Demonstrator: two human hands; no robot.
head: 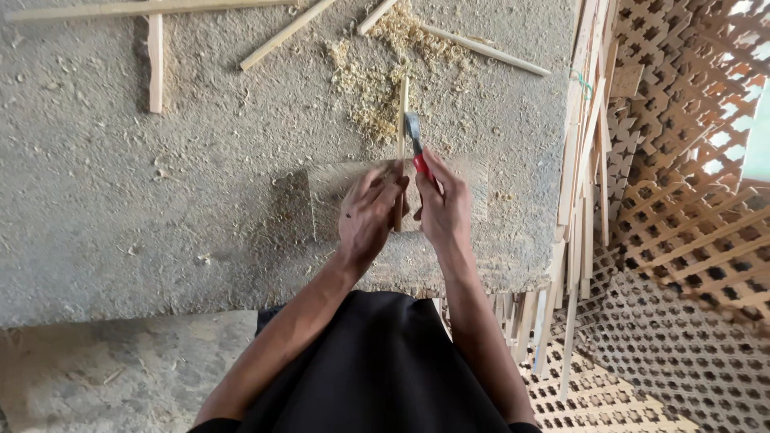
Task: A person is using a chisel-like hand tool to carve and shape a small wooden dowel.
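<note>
R hand grips chisel; L hand pins strip

The left hand covers the near end of the thin pale wooden strip, so its grip there can't be read. The right hand swallows most of the red-handled metal chisel. The long pale wooden slat runs off the top edge. The wooden lattice panels are cut by the right edge. Both elbows hide behind dark cloth.

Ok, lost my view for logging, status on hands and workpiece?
Left hand pinning thin wooden strip on block. Right hand gripping red-handled chisel, blade on strip. Shavings beyond, nothing blocking.
</note>
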